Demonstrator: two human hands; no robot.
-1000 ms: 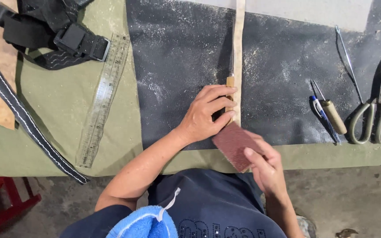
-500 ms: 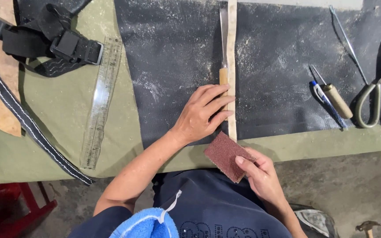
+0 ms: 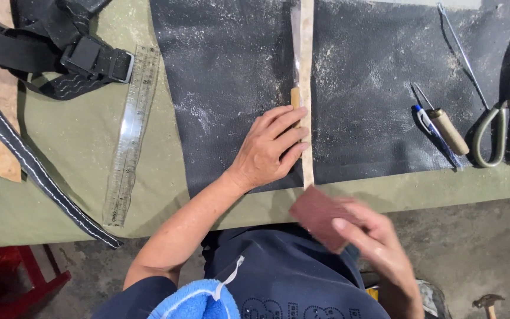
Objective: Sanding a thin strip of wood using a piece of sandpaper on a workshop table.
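Evidently the left hand (image 3: 270,150) lay flat and unclenched on the pale strip (image 3: 307,88), pinning it to the dusty black mat (image 3: 373,100) on the bench (image 3: 78,147), while the right hand (image 3: 373,242) gripped a reddish-brown sanding block (image 3: 316,214) just off the strip's near end.

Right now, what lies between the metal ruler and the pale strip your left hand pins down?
Head view: bare olive cloth, then dusty black mat between ruler and strip; left hand overlaps nearer the edge.

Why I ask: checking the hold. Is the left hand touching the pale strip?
Touching. The head view shows the left hand lying flat on the dark mat, its fingertips resting on the pale strip with no gap.
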